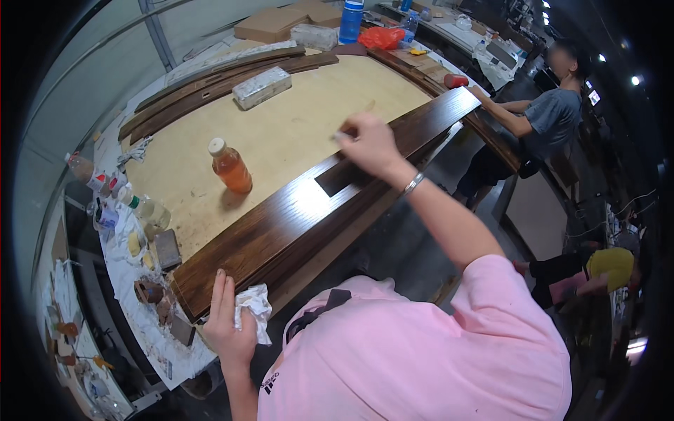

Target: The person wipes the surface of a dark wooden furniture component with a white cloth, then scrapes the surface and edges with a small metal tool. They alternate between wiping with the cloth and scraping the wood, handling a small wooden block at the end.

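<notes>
A long dark-stained wooden board point(295, 217) with a rectangular cut-out lies slantwise on a pale plywood worktop point(295, 126). My left hand point(228, 326) rests flat on the board's near end and holds a crumpled white cloth point(254, 309). My right hand point(368, 144) reaches out over the board's middle, fingers pinched on a thin small tool whose kind I cannot tell. An orange-filled bottle point(230, 167) with a pale cap stands on the worktop to the left of the board.
Jars, cups and blocks point(140, 231) crowd the paper-covered left edge. More dark boards point(210, 84), a wrapped block point(261, 87), cardboard boxes, a blue bottle point(351, 21) and a red bag point(382, 36) lie at the far side. A person in grey point(544, 119) leans at the board's far end.
</notes>
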{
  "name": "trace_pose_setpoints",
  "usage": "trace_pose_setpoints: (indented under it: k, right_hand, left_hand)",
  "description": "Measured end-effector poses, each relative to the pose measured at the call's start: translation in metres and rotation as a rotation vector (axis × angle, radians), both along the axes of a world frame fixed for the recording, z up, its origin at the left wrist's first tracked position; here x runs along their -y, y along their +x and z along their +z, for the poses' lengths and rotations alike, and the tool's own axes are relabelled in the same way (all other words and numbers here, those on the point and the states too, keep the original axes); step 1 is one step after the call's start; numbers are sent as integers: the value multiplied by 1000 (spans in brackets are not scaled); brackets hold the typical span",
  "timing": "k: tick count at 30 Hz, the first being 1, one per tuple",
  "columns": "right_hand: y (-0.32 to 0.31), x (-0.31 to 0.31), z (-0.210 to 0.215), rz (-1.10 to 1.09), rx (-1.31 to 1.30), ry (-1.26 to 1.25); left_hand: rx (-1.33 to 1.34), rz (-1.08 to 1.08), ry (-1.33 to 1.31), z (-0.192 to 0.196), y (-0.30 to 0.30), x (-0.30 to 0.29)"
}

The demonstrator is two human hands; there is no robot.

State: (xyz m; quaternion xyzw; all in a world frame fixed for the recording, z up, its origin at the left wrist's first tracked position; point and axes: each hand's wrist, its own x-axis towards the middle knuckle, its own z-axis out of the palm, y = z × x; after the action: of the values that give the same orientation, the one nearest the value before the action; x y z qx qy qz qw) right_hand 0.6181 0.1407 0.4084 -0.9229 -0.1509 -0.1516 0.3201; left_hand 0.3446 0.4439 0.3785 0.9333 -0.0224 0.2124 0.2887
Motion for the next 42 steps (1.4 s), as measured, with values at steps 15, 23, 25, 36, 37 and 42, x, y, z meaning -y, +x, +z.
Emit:
trace_pose_setpoints:
  k: [15,23,25,36,37,42]
  right_hand:
    - [32,71,-3,-375,31,-290]
    - [7,20,-18,-94,109,-185]
    - [33,78,0,-279,-21,-331]
    - [49,102,-17,91,67,-182]
    - [68,133,-23,19,42,-195]
    - [140,265,-10,-186,14,-228]
  left_hand:
    - [11,-3,-33,-5,-2,2]
    - [-60,-6,-20,-1,-4,-2]
    - [-96,-4,-11,4,-2,0]
    - [-57,-200,40,69,160,157]
    - [-102,-193,141,68,178,179]
    - [-66,-109,235,34,209,187]
